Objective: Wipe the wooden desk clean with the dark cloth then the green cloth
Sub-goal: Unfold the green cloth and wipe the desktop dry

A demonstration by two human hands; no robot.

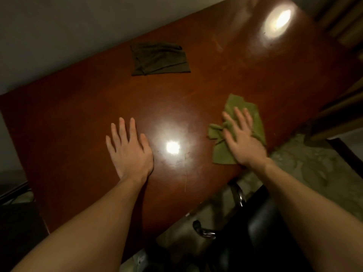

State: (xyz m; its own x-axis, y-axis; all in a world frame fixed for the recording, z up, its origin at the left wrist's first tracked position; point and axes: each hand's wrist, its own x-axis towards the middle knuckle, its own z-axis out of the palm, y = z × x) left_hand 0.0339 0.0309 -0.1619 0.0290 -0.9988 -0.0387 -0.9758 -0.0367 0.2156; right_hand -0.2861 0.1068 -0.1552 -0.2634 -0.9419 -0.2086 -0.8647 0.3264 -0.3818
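Observation:
The reddish-brown wooden desk (78, 118) runs diagonally across the view. A crumpled green cloth (222, 154) lies near the desk's front right edge, and my right hand (242, 140) presses flat on it with straight fingers. Flat on the bare wood to the left, palm down, rests my left hand (129, 150), holding nothing. The dark cloth (159, 58) lies folded near the far edge of the desk, apart from both hands.
A grey wall runs behind the desk's far edge. A black chair (255, 232) with chrome arm parts stands below the front edge. Wooden furniture (334, 118) stands at the right, above a pale floor. Two bright light reflections show on the wood.

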